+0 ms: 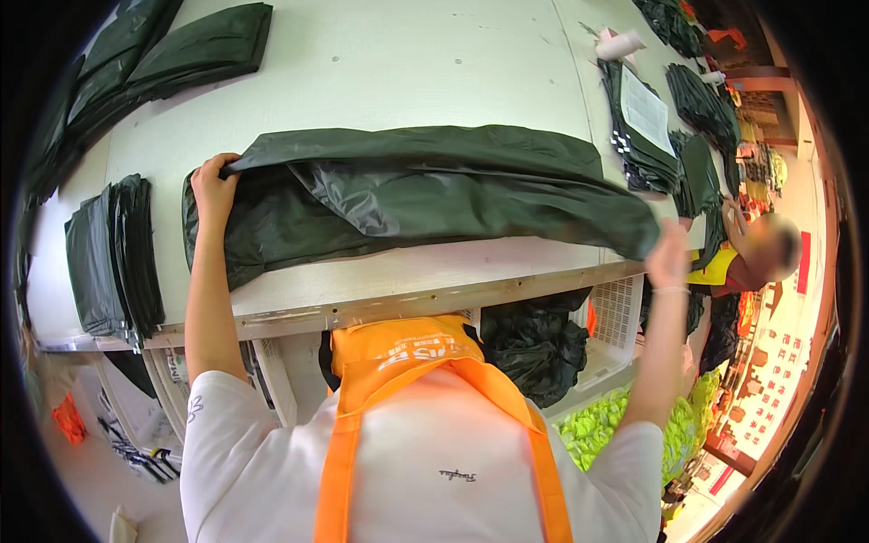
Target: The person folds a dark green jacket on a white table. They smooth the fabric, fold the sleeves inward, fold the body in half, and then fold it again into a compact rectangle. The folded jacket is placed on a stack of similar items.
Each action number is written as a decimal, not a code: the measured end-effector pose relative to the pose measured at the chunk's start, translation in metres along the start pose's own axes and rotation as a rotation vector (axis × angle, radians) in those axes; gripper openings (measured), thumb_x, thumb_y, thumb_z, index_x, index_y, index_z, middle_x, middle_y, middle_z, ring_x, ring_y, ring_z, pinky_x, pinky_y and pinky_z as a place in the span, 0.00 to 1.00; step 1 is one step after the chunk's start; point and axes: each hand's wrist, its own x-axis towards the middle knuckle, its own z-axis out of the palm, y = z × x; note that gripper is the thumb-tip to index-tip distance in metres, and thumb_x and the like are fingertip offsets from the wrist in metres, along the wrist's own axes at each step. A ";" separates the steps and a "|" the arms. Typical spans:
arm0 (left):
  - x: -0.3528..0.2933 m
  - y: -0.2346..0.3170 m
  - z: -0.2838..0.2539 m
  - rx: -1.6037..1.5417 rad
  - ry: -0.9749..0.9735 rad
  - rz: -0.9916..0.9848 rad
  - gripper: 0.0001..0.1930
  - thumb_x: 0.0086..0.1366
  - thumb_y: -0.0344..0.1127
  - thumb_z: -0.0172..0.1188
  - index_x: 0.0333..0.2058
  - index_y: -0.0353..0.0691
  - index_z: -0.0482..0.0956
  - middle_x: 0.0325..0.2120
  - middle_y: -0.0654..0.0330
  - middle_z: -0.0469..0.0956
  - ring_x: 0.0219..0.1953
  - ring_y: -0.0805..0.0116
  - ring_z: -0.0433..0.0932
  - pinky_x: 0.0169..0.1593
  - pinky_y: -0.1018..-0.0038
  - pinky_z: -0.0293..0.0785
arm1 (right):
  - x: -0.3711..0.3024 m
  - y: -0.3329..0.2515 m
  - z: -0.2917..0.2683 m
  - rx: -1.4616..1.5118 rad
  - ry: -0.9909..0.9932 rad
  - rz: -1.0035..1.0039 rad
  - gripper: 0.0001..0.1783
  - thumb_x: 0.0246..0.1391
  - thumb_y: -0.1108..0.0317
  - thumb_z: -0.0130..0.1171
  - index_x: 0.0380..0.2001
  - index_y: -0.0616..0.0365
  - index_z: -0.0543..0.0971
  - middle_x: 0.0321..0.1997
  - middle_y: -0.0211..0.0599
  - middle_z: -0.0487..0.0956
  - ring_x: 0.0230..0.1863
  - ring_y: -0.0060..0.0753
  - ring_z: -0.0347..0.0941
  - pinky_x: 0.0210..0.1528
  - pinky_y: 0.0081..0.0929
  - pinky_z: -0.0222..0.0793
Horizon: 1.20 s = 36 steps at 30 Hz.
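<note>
A long piece of dark green, shiny fabric (453, 195) lies across the white table in front of me, folded lengthwise with a loose flap along its upper side. My left hand (215, 185) grips its upper left corner, thumb and fingers closed on the edge. At the other end, my right hand (668, 258) is blurred by motion and has hold of the tapered right end, which is also smeared. That end reaches out toward the table's front edge.
Folded dark stacks lie at left (113, 258) and far left (195, 50). At right are a dark stack with a paper sheet (645, 109) and a white roll (620, 43). Below sit a white crate (615, 312) and yellow-green bundles (597, 421). A co-worker (738, 253) stands at right.
</note>
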 end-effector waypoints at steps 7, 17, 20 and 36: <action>0.006 0.025 -0.017 0.138 -0.235 -0.021 0.19 0.47 0.34 0.65 0.41 0.46 0.78 0.37 0.62 0.79 0.45 0.62 0.75 0.54 0.63 0.63 | 0.045 0.130 -0.035 -0.799 0.069 -0.283 0.39 0.43 0.80 0.60 0.62 0.58 0.61 0.63 0.46 0.64 0.64 0.38 0.59 0.65 0.30 0.51; 0.016 -0.032 -0.002 -0.353 0.016 -0.191 0.06 0.46 0.18 0.52 0.23 0.34 0.75 0.38 0.57 0.79 0.41 0.63 0.76 0.46 0.76 0.68 | -0.211 -0.144 -0.093 -0.802 0.534 -1.266 0.14 0.53 0.77 0.53 0.44 0.64 0.76 0.45 0.39 0.77 0.46 0.29 0.73 0.50 0.24 0.67; 0.028 -0.050 0.001 -0.577 0.005 -0.248 0.06 0.47 0.18 0.51 0.19 0.35 0.72 0.39 0.58 0.78 0.40 0.68 0.73 0.44 0.79 0.66 | -0.242 -0.152 -0.091 -0.547 0.487 -1.321 0.15 0.53 0.76 0.52 0.45 0.65 0.75 0.46 0.41 0.76 0.46 0.30 0.73 0.51 0.26 0.67; 0.000 0.107 0.023 0.155 0.096 0.043 0.27 0.56 0.47 0.56 0.57 0.56 0.67 0.60 0.48 0.60 0.63 0.46 0.55 0.63 0.50 0.46 | 0.167 0.104 0.040 -0.419 -0.204 -0.349 0.19 0.54 0.81 0.52 0.51 0.65 0.70 0.45 0.36 0.76 0.46 0.24 0.72 0.52 0.20 0.65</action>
